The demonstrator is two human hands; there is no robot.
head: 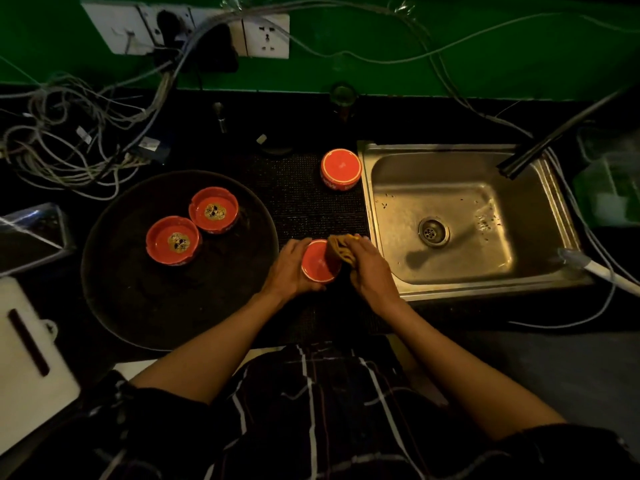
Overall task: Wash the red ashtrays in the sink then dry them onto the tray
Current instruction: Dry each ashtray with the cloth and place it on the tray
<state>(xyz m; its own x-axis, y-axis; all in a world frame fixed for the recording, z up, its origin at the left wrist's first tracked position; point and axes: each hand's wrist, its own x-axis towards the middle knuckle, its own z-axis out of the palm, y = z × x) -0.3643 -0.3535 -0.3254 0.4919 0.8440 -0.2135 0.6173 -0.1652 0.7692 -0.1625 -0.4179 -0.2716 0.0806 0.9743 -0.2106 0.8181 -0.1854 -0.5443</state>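
My left hand grips a red ashtray, bottom side up, over the dark mat just left of the sink. My right hand presses a yellow cloth against the ashtray's right edge. Two red ashtrays sit upright on the round dark tray, each with a gold pattern inside. Another red ashtray lies upside down on the mat beside the sink's left rim. The steel sink holds only specks near its drain.
A dark tap reaches over the sink's back right corner. A tangle of cables and wall sockets fill the back left. A white cutting board lies at the front left. A small glass stands at the back.
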